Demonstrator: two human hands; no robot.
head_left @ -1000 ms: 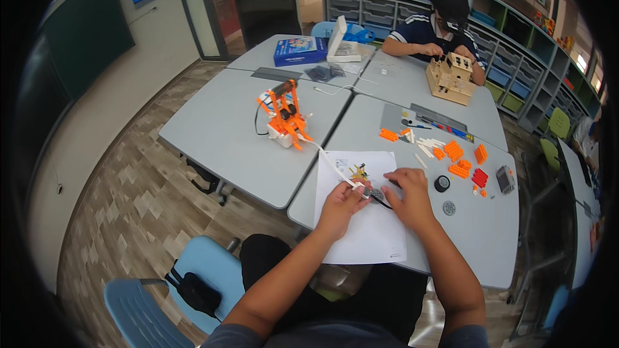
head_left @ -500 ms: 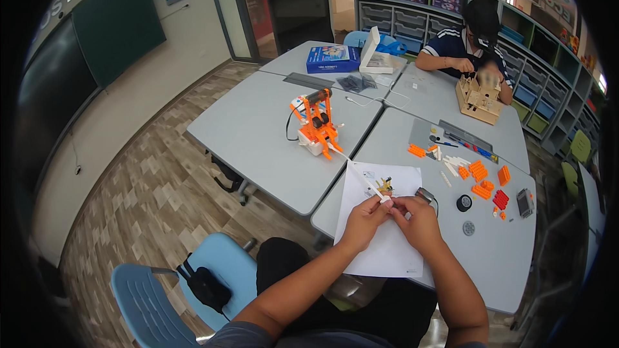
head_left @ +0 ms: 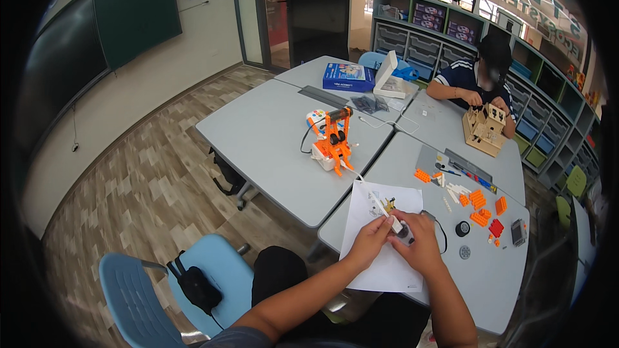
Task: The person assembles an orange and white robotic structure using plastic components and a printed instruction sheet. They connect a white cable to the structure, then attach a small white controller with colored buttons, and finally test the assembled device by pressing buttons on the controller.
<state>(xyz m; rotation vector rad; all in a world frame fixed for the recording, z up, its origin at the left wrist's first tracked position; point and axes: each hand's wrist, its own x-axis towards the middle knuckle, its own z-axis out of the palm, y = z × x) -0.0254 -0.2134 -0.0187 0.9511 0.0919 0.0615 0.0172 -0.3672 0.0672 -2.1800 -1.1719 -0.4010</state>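
A flat white cable (head_left: 372, 197) runs from the orange-and-white brick model (head_left: 332, 145) to my hands. My left hand (head_left: 371, 243) pinches its thick white end (head_left: 396, 223) between thumb and fingers. My right hand (head_left: 419, 243) is closed around a grey block (head_left: 407, 238) with a dark round part, partly hidden by the fingers. The block and the white end are close together; whether they touch I cannot tell. Under both hands lies a printed paper sheet (head_left: 377, 277) with a picture of a yellow model.
Right of the paper are a black wheel (head_left: 462, 229), a grey disc (head_left: 465, 252), orange bricks (head_left: 477, 199), red bricks (head_left: 496, 227) and a grey device (head_left: 518, 232). A blue box (head_left: 348, 77) stands farther back. Another person handles a wooden model (head_left: 483, 130). A blue chair (head_left: 209, 277) is at left.
My right hand has left the white end and now closes around the grey block. My left hand still holds the white end. The whole view has shifted slightly.
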